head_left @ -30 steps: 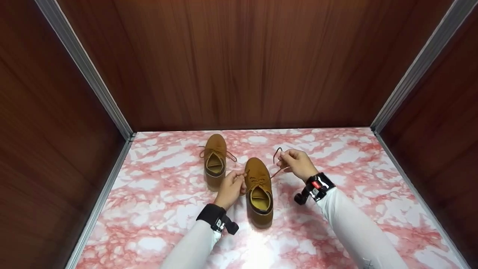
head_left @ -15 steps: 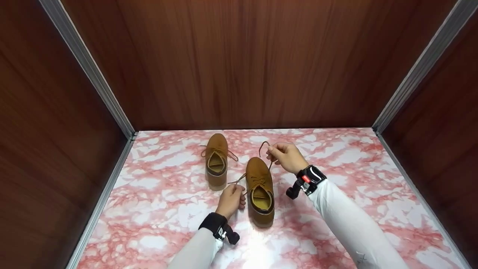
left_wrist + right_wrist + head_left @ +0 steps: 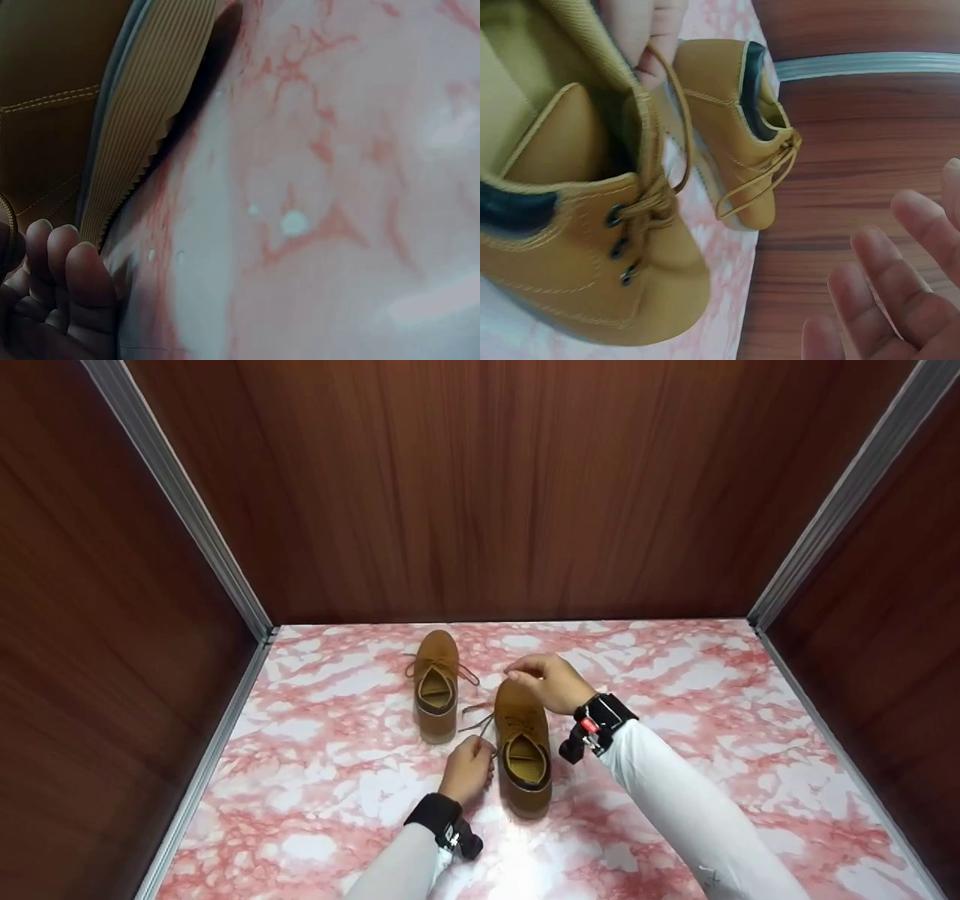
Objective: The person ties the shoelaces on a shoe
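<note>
A tan lace-up shoe (image 3: 523,780) stands between my hands, toe away from me. At its left side my left hand (image 3: 469,769) pinches a brown shoelace (image 3: 681,112), which runs in a curve from the eyelets to the fingers in the right wrist view. Curled fingertips (image 3: 88,274) of that hand lie close by the ribbed sole (image 3: 146,105) in the left wrist view. My right hand (image 3: 553,681) hovers over the toe, its loosely bent fingers (image 3: 881,262) holding nothing. Lace ends (image 3: 474,709) stick out left of the shoe.
A matching shoe (image 3: 436,720) stands farther left, its lace in a bow with loops (image 3: 469,675) out to the side. The floor (image 3: 337,780) is red and white marbled. Dark wood panels (image 3: 480,495) with grey metal corner strips (image 3: 180,502) enclose it on three sides.
My right hand has moved left from beside the shoe to over its toe and let go of its lace end. My left hand has drawn slightly back toward me, still pinching lace.
</note>
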`<state>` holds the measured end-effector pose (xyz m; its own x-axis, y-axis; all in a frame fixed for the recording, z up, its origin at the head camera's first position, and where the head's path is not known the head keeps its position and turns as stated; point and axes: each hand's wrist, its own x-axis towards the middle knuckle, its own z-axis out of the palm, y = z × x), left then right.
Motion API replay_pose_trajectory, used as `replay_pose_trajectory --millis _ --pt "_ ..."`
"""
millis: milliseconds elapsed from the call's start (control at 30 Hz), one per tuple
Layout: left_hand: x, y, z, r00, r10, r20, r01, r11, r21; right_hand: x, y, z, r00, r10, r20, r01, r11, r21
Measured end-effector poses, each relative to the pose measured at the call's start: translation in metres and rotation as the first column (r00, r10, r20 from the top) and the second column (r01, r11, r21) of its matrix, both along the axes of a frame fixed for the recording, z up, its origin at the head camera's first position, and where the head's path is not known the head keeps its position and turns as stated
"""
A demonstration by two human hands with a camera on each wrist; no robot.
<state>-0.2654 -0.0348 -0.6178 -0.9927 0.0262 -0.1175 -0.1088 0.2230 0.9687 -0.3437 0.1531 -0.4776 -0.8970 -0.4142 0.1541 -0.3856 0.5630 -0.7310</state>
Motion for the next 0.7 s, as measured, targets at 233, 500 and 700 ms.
replay_pose_trajectory --millis 233,500,700 --pt "0.0 0.001 0.001 1.0 0.004 0.014 -0.003 1.0 -0.009 0.006 0.017 -0.012 0.999 -0.01 -0.034 0.011 0.999 0.033" --pt "-0.002 -0.002 0.002 1.0 -0.005 0.0 0.005 0.999 -0.042 0.016 0.017 -0.025 0.984 0.178 0.032 -0.18 0.976 0.121" --pt "-0.004 -0.002 0.002 1.0 -0.013 0.008 0.013 0.999 -0.052 0.022 0.005 -0.028 0.962 0.263 0.071 -0.273 0.932 0.24"
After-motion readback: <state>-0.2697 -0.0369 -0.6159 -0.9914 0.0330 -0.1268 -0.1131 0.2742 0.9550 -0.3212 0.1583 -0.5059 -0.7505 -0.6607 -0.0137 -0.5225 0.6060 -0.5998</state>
